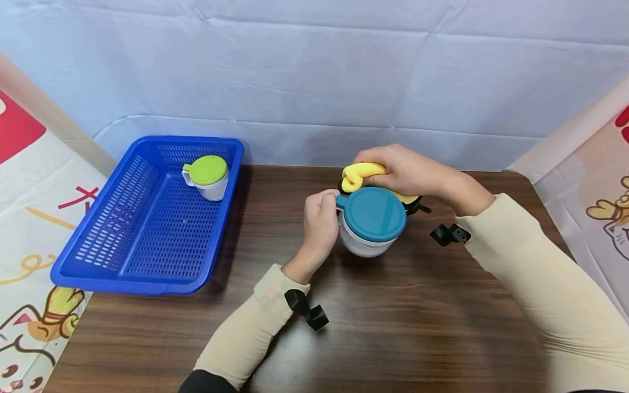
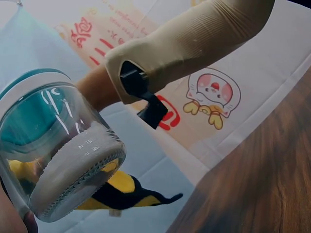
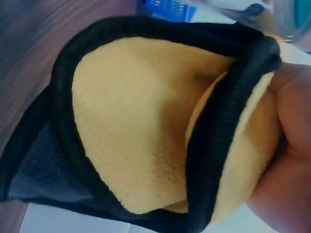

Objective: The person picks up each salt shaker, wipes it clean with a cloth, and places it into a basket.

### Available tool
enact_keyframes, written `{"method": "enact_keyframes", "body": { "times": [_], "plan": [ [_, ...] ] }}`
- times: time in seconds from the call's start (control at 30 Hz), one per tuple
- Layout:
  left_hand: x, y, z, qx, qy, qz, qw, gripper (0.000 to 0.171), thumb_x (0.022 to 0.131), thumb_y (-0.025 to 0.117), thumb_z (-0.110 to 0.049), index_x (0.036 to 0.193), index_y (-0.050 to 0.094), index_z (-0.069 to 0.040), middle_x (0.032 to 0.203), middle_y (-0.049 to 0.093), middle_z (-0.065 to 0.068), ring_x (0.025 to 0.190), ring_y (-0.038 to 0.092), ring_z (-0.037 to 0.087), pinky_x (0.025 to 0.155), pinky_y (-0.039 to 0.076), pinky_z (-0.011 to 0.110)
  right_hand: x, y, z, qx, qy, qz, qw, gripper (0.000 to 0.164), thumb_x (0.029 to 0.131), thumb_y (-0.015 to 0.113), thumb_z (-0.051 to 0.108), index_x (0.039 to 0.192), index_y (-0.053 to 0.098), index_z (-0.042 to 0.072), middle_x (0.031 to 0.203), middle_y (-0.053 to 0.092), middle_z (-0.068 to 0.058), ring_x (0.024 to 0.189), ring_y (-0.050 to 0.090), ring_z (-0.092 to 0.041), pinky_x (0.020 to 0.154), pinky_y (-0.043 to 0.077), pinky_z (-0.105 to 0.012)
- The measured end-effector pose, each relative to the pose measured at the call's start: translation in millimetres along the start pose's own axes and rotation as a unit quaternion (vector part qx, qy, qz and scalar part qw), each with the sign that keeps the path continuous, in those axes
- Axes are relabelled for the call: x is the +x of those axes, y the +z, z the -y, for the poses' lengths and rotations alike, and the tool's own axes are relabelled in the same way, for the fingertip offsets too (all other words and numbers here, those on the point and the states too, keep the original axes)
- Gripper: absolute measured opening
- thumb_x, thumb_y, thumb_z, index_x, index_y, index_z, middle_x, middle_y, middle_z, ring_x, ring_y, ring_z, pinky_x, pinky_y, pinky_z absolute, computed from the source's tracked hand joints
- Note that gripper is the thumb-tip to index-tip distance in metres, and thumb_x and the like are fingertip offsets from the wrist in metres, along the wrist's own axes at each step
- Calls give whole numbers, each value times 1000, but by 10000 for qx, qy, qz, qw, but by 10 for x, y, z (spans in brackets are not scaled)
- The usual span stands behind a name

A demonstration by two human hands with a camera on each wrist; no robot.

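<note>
A clear seasoning jar (image 1: 366, 245) with a teal lid is held by its handle in my left hand (image 1: 319, 224). White granules (image 2: 80, 170) lie in the bottom of the glass, which looks raised off the table in the left wrist view. Just behind the jar, my right hand (image 1: 405, 172) grips a folded yellow cloth (image 1: 363, 170) with black edging. The right wrist view has the cloth (image 3: 141, 121) bent over close to the lens, bunched between thumb and fingers. Whether cloth and glass touch I cannot tell.
A blue plastic basket (image 1: 211, 262) stands on the left of the brown wooden table (image 1: 393, 327). Inside it, near the back right corner, is a similar jar (image 1: 208, 172) with a lime-green lid. A pale cloth backdrop (image 1: 314, 82) hangs behind the table.
</note>
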State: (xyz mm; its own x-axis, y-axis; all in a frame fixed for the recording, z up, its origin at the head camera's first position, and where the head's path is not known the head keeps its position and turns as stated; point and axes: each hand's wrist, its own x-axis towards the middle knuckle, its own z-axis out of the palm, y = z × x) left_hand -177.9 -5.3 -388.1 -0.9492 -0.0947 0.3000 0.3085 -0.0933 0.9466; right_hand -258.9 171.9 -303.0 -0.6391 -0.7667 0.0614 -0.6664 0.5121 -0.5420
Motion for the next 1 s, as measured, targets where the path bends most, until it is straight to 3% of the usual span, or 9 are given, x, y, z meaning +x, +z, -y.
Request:
{"method": "enact_keyframes", "body": {
  "times": [0.33, 0.53, 1.0],
  "plan": [
    [6, -40, 4, -8, 149, -1, 9999, 36, 90, 33, -7, 54, 30, -10, 52, 25, -2, 46, 22, 16, 48, 18, 25, -156, 16, -85, -192, 650, -563, 9961, 20, 98, 67, 14, 118, 63, 11, 91, 61, -4, 74, 52, -21, 68, 44, -37],
    [21, -77, -12, -108, 204, 7, 9997, 37, 91, 32, -8, 54, 31, -9, 52, 26, 0, 45, 23, 18, 47, 21, 26, -307, -54, -62, 7, 906, -1002, 9908, 21, 102, 61, 19, 122, 58, 13, 85, 53, -8, 69, 49, -23, 60, 43, -34],
    [56, -136, -16, -191, 122, -42, 9997, 38, 92, 32, -8, 54, 33, -8, 52, 28, 1, 46, 26, 19, 49, 22, 26, -677, -98, 26, 69, 784, -1403, 9870, 25, 100, 63, 11, 125, 59, 13, 83, 54, -4, 66, 51, -18, 56, 45, -30]
  ]
}}
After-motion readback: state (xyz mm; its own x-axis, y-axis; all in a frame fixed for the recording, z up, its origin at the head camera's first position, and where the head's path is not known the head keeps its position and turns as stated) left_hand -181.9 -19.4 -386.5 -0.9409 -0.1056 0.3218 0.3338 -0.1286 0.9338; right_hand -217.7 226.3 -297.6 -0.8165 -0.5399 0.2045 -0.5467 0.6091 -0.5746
